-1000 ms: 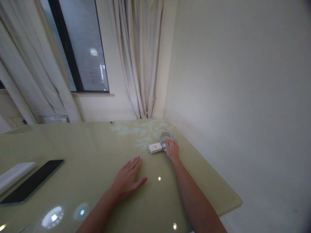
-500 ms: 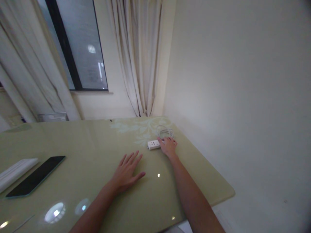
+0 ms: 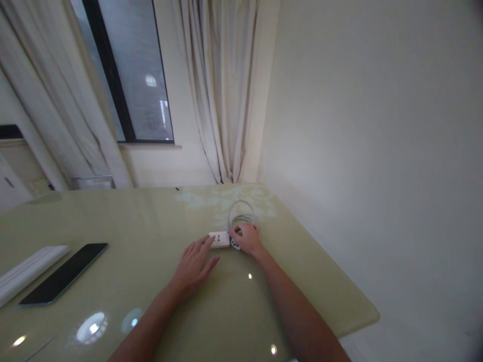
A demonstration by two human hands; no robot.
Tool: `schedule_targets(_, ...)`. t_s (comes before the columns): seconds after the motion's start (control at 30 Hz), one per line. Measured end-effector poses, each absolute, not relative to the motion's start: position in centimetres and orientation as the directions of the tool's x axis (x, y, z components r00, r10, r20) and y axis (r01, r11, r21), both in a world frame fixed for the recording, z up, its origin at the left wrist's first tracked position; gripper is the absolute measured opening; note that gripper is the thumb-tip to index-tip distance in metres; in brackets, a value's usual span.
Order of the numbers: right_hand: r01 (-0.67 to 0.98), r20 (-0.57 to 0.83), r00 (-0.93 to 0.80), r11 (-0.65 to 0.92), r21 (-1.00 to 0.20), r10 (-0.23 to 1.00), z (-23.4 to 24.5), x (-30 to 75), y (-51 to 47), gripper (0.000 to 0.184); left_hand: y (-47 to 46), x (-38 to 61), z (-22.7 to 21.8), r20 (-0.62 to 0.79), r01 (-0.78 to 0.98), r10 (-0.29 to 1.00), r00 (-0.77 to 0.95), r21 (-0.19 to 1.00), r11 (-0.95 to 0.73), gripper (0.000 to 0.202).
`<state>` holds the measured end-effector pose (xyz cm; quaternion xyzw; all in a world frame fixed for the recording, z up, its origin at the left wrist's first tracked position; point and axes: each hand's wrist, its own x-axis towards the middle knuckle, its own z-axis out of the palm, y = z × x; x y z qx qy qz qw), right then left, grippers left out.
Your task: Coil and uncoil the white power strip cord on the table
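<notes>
A white power strip (image 3: 222,240) lies on the glossy pale-green table, its sockets facing up. My left hand (image 3: 193,266) is open, with fingers stretched and thumb apart; its fingertips touch the left end of the strip. At the other end, my right hand (image 3: 248,238) has its fingers curled together around the grey-white cable (image 3: 241,202), which loops in a coil behind the hand. A small white piece with dark spots (image 3: 235,244) shows under the right hand; I cannot tell whether it is the plug.
On the left of the table (image 3: 143,261) lie a flat black slab with a teal edge (image 3: 64,274) and a long white object (image 3: 32,269). A small dark item (image 3: 177,189) sits near the far edge. Beyond are curtains (image 3: 226,100), a window (image 3: 139,70) and a right-hand wall (image 3: 358,125).
The power strip has moved left and nearer. My left fingertips have reached its left end. The right hand has shifted left and closer, its fingers now curled at the cable.
</notes>
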<state>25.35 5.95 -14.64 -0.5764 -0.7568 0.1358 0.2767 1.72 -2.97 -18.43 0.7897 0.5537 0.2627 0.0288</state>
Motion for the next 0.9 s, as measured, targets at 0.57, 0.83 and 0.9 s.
schedule_targets(0.57,0.617,0.273,-0.531,0.587,-0.525,0.802,-15.1,21.0,2.3,0.025,-3.5,2.8,-14.5,0.306,0.933,0.951,0.043,0.328,-0.147,0.039)
schedule_targets(0.83,0.583,0.288,-0.572,0.627,-0.516,0.768,-15.1,21.6,2.4,0.029,-3.4,3.0,-14.1,0.302,0.936,0.952,0.041,0.321,-0.142,0.037)
schedule_targets(0.9,0.585,0.289,-0.579,0.636,-0.504,0.762,-15.1,21.7,2.4,0.029,-3.3,3.1,-14.1,0.306,0.939,0.951,0.043,0.312,-0.143,0.036)
